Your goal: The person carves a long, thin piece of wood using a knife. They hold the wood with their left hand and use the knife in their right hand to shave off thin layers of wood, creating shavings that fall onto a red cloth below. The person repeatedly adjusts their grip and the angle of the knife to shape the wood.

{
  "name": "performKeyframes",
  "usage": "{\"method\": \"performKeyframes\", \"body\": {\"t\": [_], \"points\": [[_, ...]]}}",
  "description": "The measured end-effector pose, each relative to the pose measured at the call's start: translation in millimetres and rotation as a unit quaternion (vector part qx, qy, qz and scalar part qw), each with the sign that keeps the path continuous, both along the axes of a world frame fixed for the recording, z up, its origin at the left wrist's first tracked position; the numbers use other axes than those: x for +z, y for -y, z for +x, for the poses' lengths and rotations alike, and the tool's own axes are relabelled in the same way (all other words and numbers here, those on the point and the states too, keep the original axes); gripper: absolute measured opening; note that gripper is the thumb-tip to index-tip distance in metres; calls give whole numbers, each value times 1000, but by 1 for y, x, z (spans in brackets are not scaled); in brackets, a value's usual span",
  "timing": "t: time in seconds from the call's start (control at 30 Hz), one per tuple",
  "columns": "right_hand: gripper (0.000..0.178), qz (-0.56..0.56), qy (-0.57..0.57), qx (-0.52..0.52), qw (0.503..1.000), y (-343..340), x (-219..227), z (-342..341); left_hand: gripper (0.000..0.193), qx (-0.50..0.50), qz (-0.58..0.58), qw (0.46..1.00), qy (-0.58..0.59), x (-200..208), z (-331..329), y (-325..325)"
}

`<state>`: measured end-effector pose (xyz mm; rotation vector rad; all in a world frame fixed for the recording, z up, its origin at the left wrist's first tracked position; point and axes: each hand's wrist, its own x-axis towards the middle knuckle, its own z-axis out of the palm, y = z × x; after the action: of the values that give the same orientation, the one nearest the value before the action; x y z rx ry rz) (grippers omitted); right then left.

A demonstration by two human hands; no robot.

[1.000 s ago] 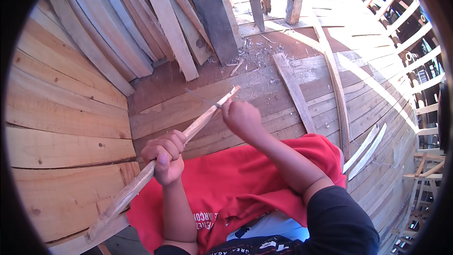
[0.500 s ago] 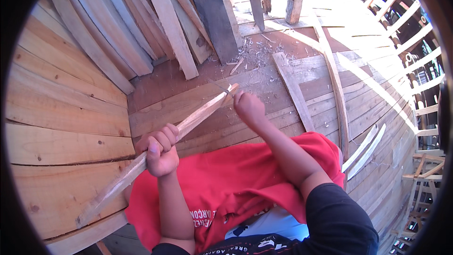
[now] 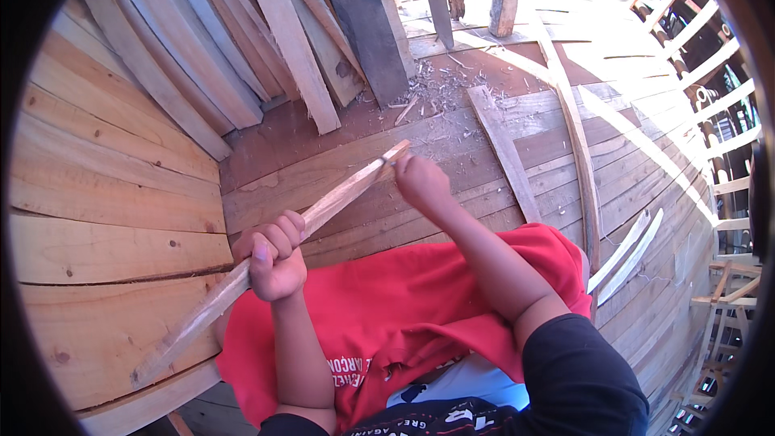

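My left hand (image 3: 273,257) is wrapped round a long, pale wooden stick (image 3: 337,200), which slants from low on the left up to a tapered tip near the middle. The far end has fresh, lighter cut faces. My right hand (image 3: 424,186) is closed beside that tip. From its fist a small dark knife blade (image 3: 388,161) shows, lying against the stick just short of the tip; the handle is hidden in my fingers. A red cloth (image 3: 387,291) covers my lap beneath both arms.
Wood shavings (image 3: 440,85) litter the plank floor ahead. A short board (image 3: 504,153) and a long narrow strip (image 3: 569,121) lie to the right, with two pale curved strips (image 3: 630,254) nearby. Several upright planks (image 3: 282,40) stand at the left, by the plank wall (image 3: 121,242).
My right hand has shifted slightly left, and the blade's angle on the stick's tip has changed, with less of it showing. My left hand holds the stick in the same place.
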<state>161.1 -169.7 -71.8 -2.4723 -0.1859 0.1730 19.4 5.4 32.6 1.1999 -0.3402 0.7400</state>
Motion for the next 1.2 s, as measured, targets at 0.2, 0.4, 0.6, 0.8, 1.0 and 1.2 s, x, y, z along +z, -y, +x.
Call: {"method": "performKeyframes", "body": {"t": [0.2,0.4,0.6,0.8,1.0,1.2], "points": [[53,11,-13,63,998,-17,22,-26,38,61,-27,998,-10,-5,-3,4],[54,58,2,-1,998,-15,-8,-16,39,102,-49,993,-26,2,3,17],[55,20,38,32,999,-7,-13,-9,40,96,-67,993,-31,2,4,11],[56,40,31,108,993,-20,19,-37,39,99,-56,993,-24,-3,-3,9],[56,28,2,58,998,-19,16,-28,39,86,-44,995,-21,-1,-3,11],[58,24,6,-1,1000,-9,2,-9,39,70,-49,996,-19,3,4,14]]}}
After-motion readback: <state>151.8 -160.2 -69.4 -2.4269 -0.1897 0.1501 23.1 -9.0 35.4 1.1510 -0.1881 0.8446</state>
